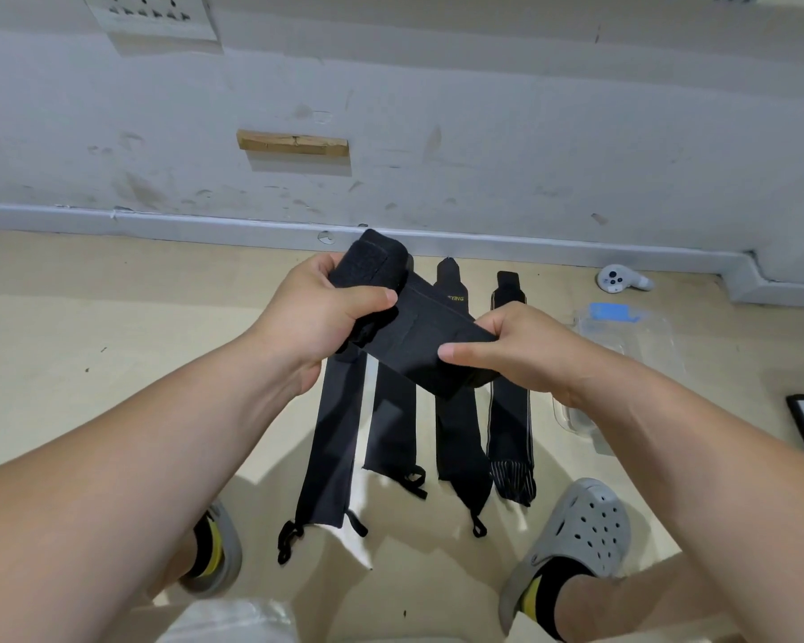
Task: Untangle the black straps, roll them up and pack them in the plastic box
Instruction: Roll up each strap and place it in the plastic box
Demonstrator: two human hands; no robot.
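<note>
Four black straps (391, 429) are lying flat, side by side on the floor (66, 317), and a fifth strap (418, 336) – partly rolled – is hanging above them. The left hand (312, 317) is curling round its rolled end while the right hand (525, 350) is pinching the flat end, thumb on top. One clear plastic box (641, 336) is sitting just right of the straps.

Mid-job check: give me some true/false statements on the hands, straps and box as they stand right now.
1. The left hand and the right hand both grip one black strap. True.
2. Four flat straps lie side by side on the floor. True.
3. The plastic box sits to the person's left. False: it lies on the right.
4. The black strap is fully rolled. False: only the end at the left hand is rolled; the rest stretches to the right hand.
</note>
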